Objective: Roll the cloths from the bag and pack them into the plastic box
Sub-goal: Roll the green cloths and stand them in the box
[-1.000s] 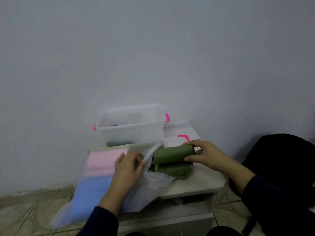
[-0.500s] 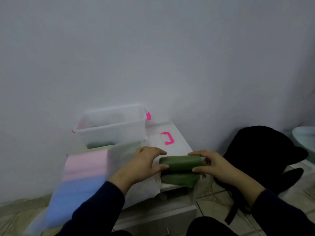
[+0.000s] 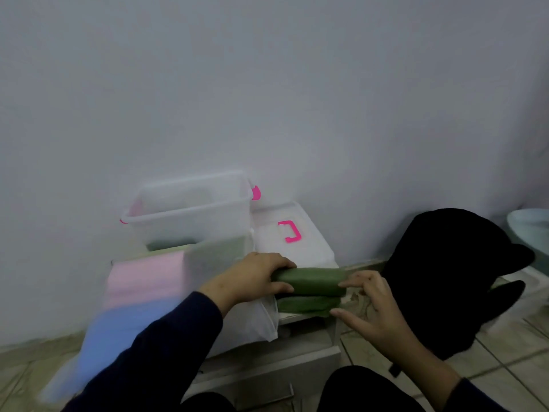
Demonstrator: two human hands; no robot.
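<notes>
hands first: left hand (image 3: pixel 255 275) grips one end of the rolled green cloth (image 3: pixel 312 281), right hand (image 3: pixel 368 301) steadies the other with relaxed fingers so it probably won't unroll. plastic box (image 3: pixel 190 212) waits open behind on the surface (image 3: pixel 300 315).
</notes>
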